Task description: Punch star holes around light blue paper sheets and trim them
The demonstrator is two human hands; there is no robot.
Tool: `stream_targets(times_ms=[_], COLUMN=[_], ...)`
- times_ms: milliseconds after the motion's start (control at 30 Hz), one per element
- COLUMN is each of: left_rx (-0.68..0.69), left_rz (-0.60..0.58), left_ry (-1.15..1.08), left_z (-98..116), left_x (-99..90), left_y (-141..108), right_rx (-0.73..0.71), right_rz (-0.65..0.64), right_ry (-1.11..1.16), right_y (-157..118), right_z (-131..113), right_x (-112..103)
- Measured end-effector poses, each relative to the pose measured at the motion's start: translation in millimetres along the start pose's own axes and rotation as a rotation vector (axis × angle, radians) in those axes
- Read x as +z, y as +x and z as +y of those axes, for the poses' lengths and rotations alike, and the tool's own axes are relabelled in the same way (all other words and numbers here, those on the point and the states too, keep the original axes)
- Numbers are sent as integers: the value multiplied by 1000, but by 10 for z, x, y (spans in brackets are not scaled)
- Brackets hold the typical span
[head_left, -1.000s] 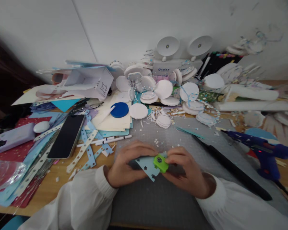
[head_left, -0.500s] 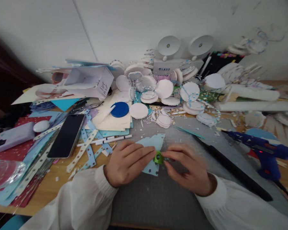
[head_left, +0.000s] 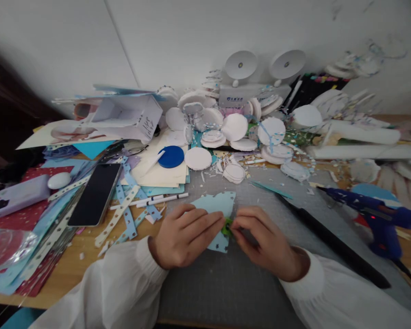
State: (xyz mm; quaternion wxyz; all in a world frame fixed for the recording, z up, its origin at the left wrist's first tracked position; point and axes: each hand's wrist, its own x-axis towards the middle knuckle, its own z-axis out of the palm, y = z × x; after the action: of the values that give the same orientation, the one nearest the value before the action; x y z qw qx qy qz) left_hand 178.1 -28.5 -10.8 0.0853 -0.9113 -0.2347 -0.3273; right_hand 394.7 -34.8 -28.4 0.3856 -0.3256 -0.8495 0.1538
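Observation:
Close together over the grey mat [head_left: 222, 292], my hands meet at a small green piece [head_left: 228, 225] with a dark round spot. My left hand [head_left: 188, 235] grips its left side, fingers together and pointing right. The thumb and fingers of my right hand [head_left: 265, 237] pinch at its right edge. Beneath the green piece and my left fingers lies a light blue paper [head_left: 219, 203] with star-shaped holes, partly hidden by my left hand.
Right of my hands lie a black-handled tool [head_left: 339, 246] and a blue glue gun [head_left: 380, 219]. At the left are a phone [head_left: 95, 195], punched paper strips [head_left: 123, 214] and white pens [head_left: 164, 199]. White discs [head_left: 234, 127] crowd the back.
My right hand has shifted slightly left toward my left hand. The green piece has turned or tilted and shows less of itself between my fingers.

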Motion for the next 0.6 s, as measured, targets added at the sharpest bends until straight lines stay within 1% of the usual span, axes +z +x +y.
stream_targets(times_ms=[400,500,600], left_rx=[-34,-45,-53], left_rz=[0,3,-9], left_ry=[-64,-85,-83], left_z=[1,6,0], left_x=[8,7,11], left_y=[2,15,15], right_rx=[56,87,121], right_rz=[-19,-8,41], right_ry=[129,161,208], right_y=[-2,-5,6], right_z=[1,-8,-16], right_x=[8,19,11])
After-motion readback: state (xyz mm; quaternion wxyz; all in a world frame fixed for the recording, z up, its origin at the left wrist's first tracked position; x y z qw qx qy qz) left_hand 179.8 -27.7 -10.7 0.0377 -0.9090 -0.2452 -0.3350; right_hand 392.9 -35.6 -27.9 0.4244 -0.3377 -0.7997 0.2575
